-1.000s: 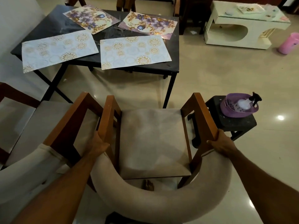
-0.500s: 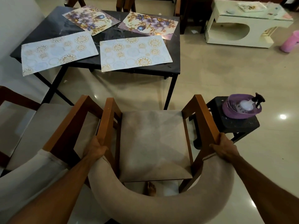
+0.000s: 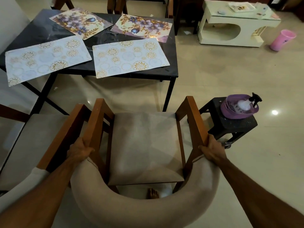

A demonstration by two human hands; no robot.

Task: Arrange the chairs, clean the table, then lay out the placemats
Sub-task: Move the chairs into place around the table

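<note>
left hand point(image 3: 79, 151) and right hand point(image 3: 212, 149), each grip clamped on an armrest, have drawn the chair point(image 3: 144, 145) slightly nearer the counter point(image 3: 171, 63), four placemats point(image 3: 130, 57) laid; chair arranging appears unfinished.

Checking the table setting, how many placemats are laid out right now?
4, all on the black table: floral placemat far left, floral placemat far right, patterned placemat near left, patterned placemat near right.

Four placemats point(image 3: 130, 57) are laid on the surface point(image 3: 172, 51), two behind two. An armchair point(image 3: 145, 145) is set before it, a second armchair point(image 3: 32, 140) touching its left; a stool point(image 3: 238, 127) carrying a basket point(image 3: 239, 106) is placed to its right.
</note>
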